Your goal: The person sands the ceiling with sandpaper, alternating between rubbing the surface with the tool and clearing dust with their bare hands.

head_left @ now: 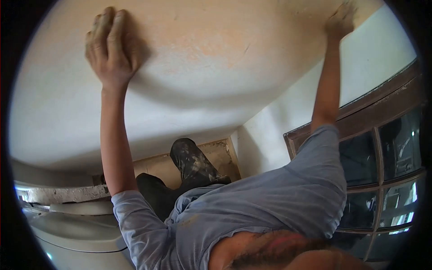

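Observation:
My left hand (112,49) rests against the wall (193,85) at the upper left, its fingers stretched out and nothing visible in it. Pale white paint covers the lower wall, while orange-tan patches and scuff marks show higher up. At the upper right, my right hand (340,20) is raised to the same wall, close to the corner with the side wall. Motion smears its fingers, and I cannot make out whether something lies under them.
A dark wooden frame with glass panes (357,159) stands at the right, beside my right arm. Lower left is a grey rounded, car-like body (81,231). My paint-marked dark trousers (193,159) show below, near a tan panel (220,155) at the wall's foot.

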`<state>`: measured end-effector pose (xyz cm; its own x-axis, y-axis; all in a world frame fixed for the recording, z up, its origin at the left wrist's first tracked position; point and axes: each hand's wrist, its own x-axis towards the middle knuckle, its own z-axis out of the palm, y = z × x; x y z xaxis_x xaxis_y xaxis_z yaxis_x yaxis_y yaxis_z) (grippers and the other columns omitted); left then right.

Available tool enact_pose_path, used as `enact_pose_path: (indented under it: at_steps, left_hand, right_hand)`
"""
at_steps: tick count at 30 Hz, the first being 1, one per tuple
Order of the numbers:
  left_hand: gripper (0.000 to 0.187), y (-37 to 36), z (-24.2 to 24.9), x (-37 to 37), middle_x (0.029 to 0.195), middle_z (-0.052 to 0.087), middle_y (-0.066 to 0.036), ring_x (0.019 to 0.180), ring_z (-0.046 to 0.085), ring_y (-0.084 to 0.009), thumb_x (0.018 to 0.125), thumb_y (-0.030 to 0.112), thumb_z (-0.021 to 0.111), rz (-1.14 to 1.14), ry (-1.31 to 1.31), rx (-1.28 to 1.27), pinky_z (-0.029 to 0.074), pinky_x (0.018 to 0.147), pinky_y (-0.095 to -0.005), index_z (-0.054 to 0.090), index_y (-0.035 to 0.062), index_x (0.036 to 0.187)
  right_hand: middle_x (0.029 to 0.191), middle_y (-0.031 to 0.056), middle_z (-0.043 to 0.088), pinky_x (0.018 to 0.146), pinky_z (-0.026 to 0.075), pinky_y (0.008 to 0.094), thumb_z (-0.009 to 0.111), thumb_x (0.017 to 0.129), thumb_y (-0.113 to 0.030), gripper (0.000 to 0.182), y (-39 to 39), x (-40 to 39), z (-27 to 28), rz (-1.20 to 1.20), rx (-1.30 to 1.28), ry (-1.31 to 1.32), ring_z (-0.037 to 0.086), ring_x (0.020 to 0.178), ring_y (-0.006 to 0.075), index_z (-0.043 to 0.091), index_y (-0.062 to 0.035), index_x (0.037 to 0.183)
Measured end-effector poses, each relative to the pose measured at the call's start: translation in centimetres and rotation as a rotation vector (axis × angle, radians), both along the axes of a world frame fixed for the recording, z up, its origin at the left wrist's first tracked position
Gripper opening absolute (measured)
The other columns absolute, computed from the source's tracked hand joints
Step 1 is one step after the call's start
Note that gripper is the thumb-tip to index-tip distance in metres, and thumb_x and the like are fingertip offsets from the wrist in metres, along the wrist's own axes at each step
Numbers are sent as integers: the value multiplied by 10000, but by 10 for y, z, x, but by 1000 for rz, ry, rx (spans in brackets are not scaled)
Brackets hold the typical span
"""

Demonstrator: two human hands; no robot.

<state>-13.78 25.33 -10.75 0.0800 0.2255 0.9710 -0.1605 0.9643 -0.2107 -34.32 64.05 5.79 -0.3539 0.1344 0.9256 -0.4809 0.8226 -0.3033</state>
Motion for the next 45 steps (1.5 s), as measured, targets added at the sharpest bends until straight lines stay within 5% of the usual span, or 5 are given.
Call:
enact_pose_path:
  at_steps: [11,20,29,39,45]
  left_hand:
    - [367,-5,-2,3,1274,587,-144,1219,534,-272,865,75,596,126,-14,48,420,1038,-402,619,13,1226]
    - [336,-19,-3,2,1273,554,-172,1218,537,-296,898,66,583,-62,-25,-64,447,1033,-415,609,-18,1222]
    - [329,-20,-7,9,1283,561,-167,1223,530,-276,910,103,583,49,-22,-5,446,1050,-406,609,1,1222]
    - [346,-15,-7,5,1304,561,-174,1224,528,-300,882,105,580,0,-6,-37,405,1041,-421,625,15,1213]
    - [354,-20,-10,8,1325,550,-176,1236,523,-298,886,140,572,37,18,5,395,1049,-436,630,21,1214]
  right_hand:
    - [1474,254,384,1175,99,517,342,992,-145,459,56,-70,-353,339,-35,223,258,1416,435,432,30,1407]
    - [1392,190,509,745,482,413,474,946,-150,457,144,-140,1,-390,541,357,616,986,351,471,-3,1378]
    - [1479,242,384,1163,182,498,376,993,-184,476,62,-60,-319,247,66,281,265,1414,433,434,82,1383]
    - [1448,171,459,1142,276,375,376,1008,-221,466,69,-80,-19,138,234,497,395,1369,326,430,-7,1418]
    - [1494,164,391,1171,210,418,417,999,-227,483,27,-65,-171,254,-89,276,300,1424,312,410,-22,1437]
